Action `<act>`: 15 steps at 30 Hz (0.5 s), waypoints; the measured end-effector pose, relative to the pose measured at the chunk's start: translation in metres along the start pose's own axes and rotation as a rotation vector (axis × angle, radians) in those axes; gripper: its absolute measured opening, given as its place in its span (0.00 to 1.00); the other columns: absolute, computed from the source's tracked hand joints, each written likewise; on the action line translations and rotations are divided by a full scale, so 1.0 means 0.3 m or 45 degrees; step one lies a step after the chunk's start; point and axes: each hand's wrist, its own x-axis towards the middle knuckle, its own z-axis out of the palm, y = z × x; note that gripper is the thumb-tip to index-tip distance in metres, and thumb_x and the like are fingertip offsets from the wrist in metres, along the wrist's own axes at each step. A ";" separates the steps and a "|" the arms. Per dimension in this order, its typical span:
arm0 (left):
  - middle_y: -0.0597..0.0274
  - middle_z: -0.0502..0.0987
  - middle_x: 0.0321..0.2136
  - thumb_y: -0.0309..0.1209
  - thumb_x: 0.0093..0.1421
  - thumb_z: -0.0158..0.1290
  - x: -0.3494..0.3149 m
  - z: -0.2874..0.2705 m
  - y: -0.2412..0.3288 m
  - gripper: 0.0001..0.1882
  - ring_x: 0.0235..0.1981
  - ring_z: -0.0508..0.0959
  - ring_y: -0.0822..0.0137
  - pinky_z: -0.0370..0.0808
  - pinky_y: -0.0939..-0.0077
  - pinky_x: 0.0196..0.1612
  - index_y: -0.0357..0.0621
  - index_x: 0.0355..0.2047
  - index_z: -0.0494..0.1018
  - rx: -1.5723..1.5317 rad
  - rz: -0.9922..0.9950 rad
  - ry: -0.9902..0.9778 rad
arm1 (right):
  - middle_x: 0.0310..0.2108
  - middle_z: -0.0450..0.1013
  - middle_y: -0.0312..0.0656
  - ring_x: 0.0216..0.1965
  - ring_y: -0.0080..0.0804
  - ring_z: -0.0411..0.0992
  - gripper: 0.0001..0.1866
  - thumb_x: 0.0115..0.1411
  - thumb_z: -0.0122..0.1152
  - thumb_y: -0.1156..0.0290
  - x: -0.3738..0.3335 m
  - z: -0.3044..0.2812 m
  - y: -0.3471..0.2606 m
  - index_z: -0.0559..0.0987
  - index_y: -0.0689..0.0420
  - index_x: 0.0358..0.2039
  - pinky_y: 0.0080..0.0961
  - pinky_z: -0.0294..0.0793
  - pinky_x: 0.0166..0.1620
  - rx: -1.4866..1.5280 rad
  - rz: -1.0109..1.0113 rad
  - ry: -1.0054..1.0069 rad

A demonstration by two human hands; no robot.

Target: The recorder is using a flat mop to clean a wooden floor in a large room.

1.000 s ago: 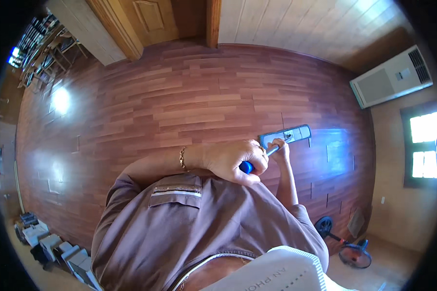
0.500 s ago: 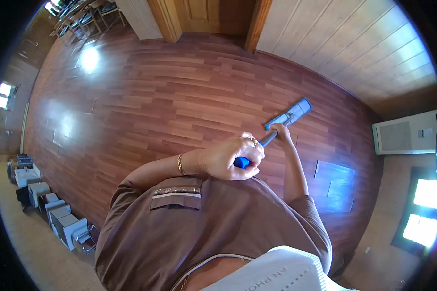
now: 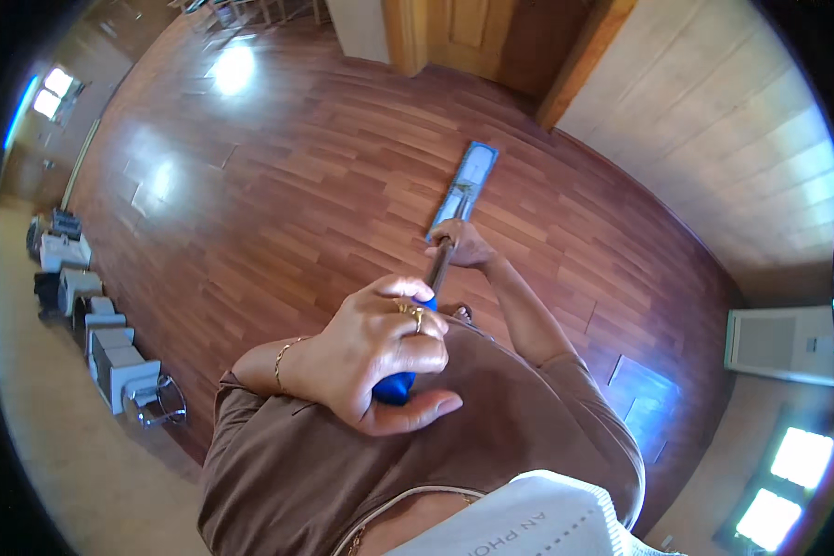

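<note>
A flat mop with a long, narrow blue and grey head [image 3: 477,167] lies against the brown wood-plank floor [image 3: 343,167], ahead of me. Its handle [image 3: 441,264] runs back toward my chest and ends in a blue grip [image 3: 394,388]. My left hand [image 3: 385,357], with a ring and a bracelet, is wrapped round that grip close to my body. Farther down the handle, just behind the mop head, my right hand [image 3: 463,244] is closed round the shaft. The underside of the mop head is hidden.
Several white and grey boxy items [image 3: 111,357] line the left wall, beside a metal-framed piece [image 3: 162,400]. A wooden door frame [image 3: 584,65] and pale panelled wall [image 3: 713,120] bound the far side. On the right stands a white cabinet-like unit [image 3: 778,343].
The mop head has swung left and now points more away from me. Both hands have shifted left with the handle, and the left has come nearer my body. The view has turned.
</note>
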 end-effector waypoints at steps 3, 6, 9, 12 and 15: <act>0.62 0.74 0.22 0.38 0.45 0.62 -0.052 -0.010 0.048 0.13 0.29 0.79 0.60 0.70 0.60 0.44 0.44 0.21 0.72 0.096 -0.032 0.043 | 0.21 0.71 0.52 0.26 0.51 0.71 0.15 0.43 0.64 0.60 0.108 0.074 -0.070 0.75 0.59 0.18 0.41 0.67 0.28 -0.072 -0.105 -0.262; 0.63 0.73 0.20 0.42 0.44 0.62 -0.090 -0.001 0.087 0.15 0.25 0.77 0.63 0.70 0.62 0.44 0.45 0.20 0.72 0.191 -0.061 0.093 | 0.23 0.71 0.50 0.28 0.47 0.71 0.17 0.47 0.64 0.57 0.180 0.189 -0.125 0.75 0.58 0.21 0.40 0.68 0.32 0.016 -0.191 -0.471; 0.64 0.72 0.20 0.47 0.45 0.64 -0.133 -0.006 0.119 0.19 0.23 0.75 0.63 0.70 0.62 0.43 0.46 0.21 0.72 0.250 -0.085 0.061 | 0.22 0.71 0.48 0.28 0.47 0.71 0.13 0.45 0.65 0.60 0.248 0.318 -0.177 0.76 0.56 0.21 0.40 0.69 0.32 0.062 -0.435 -0.624; 0.65 0.70 0.20 0.52 0.45 0.64 -0.201 -0.039 0.132 0.22 0.23 0.74 0.64 0.70 0.63 0.42 0.46 0.21 0.72 0.191 -0.040 -0.173 | 0.19 0.71 0.48 0.26 0.48 0.72 0.06 0.37 0.61 0.68 0.280 0.473 -0.240 0.75 0.54 0.15 0.41 0.68 0.29 0.124 -0.540 -0.662; 0.66 0.69 0.20 0.53 0.45 0.63 -0.289 -0.059 0.147 0.23 0.23 0.73 0.64 0.70 0.62 0.42 0.46 0.21 0.72 0.165 -0.060 -0.192 | 0.19 0.70 0.48 0.27 0.49 0.72 0.06 0.37 0.60 0.68 0.288 0.610 -0.307 0.73 0.54 0.15 0.42 0.68 0.29 0.281 -0.584 -0.597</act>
